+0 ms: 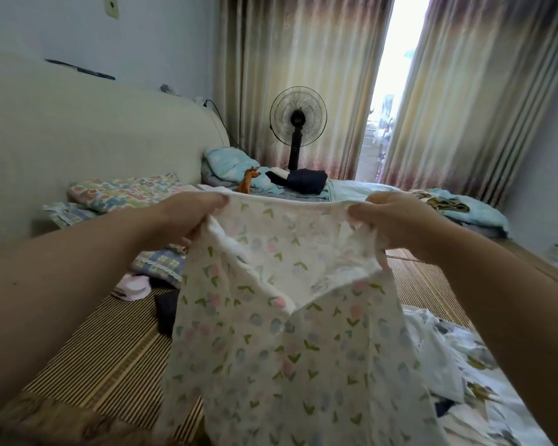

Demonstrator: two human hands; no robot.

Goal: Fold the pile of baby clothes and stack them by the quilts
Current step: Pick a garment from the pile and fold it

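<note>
You are holding a garment (290, 349) up in front of you, with your left hand (194, 214) and right hand (390, 220) each gripping one end of its top edge. It is white with pink and blue flowers and green leaves, and it is hanging down loose, unfolded. The pile (458, 365) of crumpled pale clothes is lying at your lower right. A light-blue quilt (226, 162) is lying bunched far ahead, well apart from the pile.

Curtained window (397, 75), standing fan (298, 114), padded headboard (78, 133)
</note>
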